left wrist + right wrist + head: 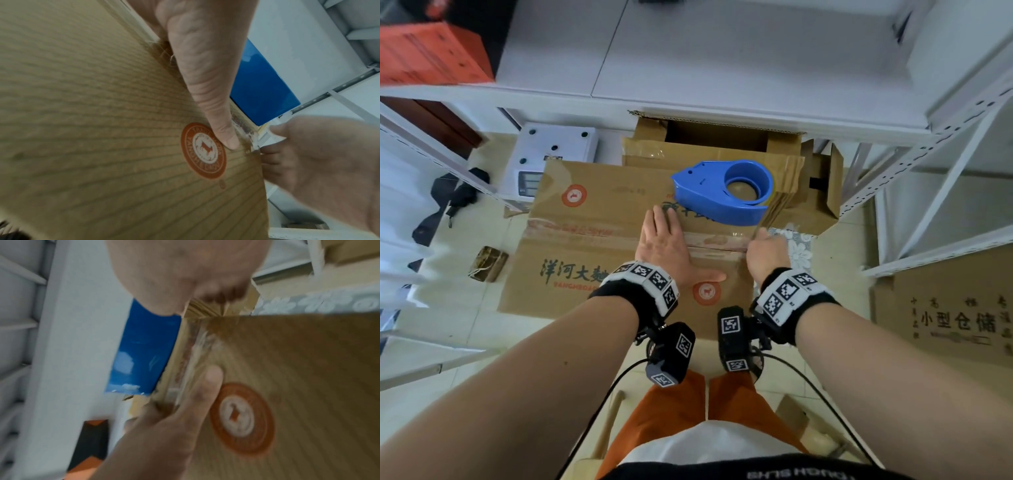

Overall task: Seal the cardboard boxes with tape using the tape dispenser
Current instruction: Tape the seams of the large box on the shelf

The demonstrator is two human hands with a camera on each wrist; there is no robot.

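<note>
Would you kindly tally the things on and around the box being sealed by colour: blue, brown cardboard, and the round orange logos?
Blue: 1, the tape dispenser.
Brown cardboard boxes: 3, the taped box, the open box behind it, and the printed box to the right.
Round orange logos: 2.
Total: 6.

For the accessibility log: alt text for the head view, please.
Left hand lies flat on a taped cardboard box while the right hand works at its right edge. A blue tape dispenser rests on top.
</note>
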